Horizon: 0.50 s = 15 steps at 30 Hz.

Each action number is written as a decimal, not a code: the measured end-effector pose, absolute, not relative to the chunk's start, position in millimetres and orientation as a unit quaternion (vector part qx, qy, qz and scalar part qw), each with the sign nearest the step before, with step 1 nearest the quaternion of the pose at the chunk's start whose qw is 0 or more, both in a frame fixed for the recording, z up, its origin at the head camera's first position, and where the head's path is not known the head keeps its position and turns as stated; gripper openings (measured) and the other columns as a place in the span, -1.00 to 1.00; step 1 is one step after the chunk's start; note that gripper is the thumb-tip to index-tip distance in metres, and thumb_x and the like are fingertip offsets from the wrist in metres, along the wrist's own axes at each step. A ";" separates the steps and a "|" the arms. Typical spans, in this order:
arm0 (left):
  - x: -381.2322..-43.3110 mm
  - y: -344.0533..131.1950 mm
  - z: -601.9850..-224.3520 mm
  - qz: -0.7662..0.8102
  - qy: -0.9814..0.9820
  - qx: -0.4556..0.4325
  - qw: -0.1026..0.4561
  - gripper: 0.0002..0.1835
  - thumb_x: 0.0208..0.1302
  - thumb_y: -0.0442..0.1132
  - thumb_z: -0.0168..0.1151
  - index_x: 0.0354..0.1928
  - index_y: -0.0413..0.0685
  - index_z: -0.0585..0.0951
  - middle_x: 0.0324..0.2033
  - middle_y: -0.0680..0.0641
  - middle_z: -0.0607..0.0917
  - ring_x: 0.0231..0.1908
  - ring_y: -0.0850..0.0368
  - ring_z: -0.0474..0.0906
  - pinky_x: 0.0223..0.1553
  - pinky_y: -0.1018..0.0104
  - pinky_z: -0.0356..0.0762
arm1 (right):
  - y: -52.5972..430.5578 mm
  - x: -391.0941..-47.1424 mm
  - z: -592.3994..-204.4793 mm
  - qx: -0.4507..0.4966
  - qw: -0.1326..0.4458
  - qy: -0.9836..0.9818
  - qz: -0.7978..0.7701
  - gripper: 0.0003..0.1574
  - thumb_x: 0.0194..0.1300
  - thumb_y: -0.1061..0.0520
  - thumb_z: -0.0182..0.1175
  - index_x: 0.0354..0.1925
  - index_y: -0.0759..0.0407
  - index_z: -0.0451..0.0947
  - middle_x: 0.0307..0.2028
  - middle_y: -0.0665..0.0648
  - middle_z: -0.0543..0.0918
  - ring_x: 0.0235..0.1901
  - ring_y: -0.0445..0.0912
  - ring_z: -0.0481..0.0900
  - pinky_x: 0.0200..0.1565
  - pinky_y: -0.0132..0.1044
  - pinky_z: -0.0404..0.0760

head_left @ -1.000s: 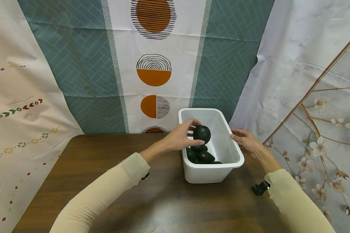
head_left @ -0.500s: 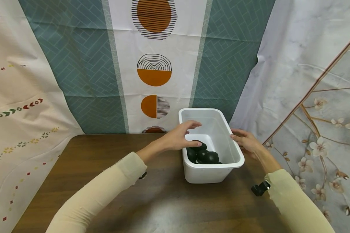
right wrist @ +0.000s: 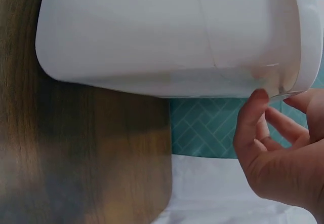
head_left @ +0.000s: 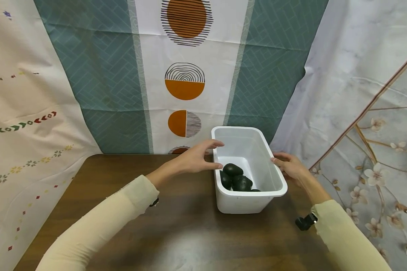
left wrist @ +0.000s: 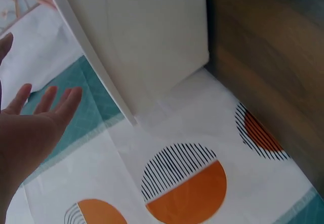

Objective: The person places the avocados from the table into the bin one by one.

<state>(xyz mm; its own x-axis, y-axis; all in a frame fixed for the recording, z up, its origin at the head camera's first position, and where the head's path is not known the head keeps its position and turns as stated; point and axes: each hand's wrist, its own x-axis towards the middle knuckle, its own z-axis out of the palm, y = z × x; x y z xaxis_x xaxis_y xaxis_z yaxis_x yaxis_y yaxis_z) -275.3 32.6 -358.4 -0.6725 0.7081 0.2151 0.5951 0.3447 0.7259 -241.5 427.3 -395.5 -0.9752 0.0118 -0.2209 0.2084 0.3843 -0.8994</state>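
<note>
A white plastic bin (head_left: 239, 204) stands upright on the table, several dark green avocados (head_left: 233, 169) lying together at its near left inside. My left hand (head_left: 195, 158) hovers at the bin's left rim, thumb and fingers spread apart with nothing between them. In the left wrist view the same hand (left wrist: 33, 138) shows beyond the bin's rim, fingers loosely bent. On the opposite side, my right hand (head_left: 293, 167) holds the right rim, thumb at the edge and fingers against the outer wall. The right wrist view shows a fingertip of that hand (right wrist: 283, 153) touching just under the rim.
The brown wooden table (head_left: 176, 233) extends left and in front of the bin. A teal and white patterned cloth (head_left: 186, 52) hangs behind its back edge. Floral fabric (head_left: 369, 162) hangs at the right, and a cream cloth (head_left: 30, 113) at the left.
The avocado held by my left hand has been let go into the bin. That hand has opened and moved left to the rim. My right hand has stayed on the bin.
</note>
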 end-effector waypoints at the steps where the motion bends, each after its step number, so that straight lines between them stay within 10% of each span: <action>1: -275.9 29.3 -358.6 0.408 0.818 0.399 0.067 -0.22 0.34 -0.01 0.52 0.50 0.00 0.41 0.45 0.02 0.45 0.49 0.00 0.34 0.46 0.00 0.36 | 427.4 -241.0 -395.4 0.064 0.083 0.834 -0.542 -0.17 0.61 -0.07 0.20 0.57 0.33 0.22 -0.11 0.01 0.67 -0.27 -0.21 0.66 -0.23 -0.19 0.75; 9: -279.3 7.3 -356.2 0.385 0.840 0.377 0.066 -0.17 0.31 0.07 0.52 0.54 0.07 0.39 0.47 0.10 0.44 0.49 0.05 0.35 0.43 0.08 0.39 | 427.0 -236.3 -392.8 0.017 -0.001 0.918 -0.397 -0.29 0.63 -0.09 0.15 0.41 0.43 0.43 0.08 0.42 0.67 -0.22 0.00 0.69 -0.30 -0.20 0.71; 15: -281.2 -2.8 -351.2 0.375 0.843 0.381 0.058 -0.18 0.30 0.04 0.54 0.53 0.06 0.41 0.47 0.02 0.45 0.48 -0.06 0.37 0.42 0.02 0.40 | 420.5 -234.3 -387.0 -0.034 -0.109 0.960 -0.254 -0.43 0.57 0.03 0.22 0.25 0.48 0.53 -0.03 0.48 0.74 -0.05 0.33 0.72 -0.01 0.17 0.64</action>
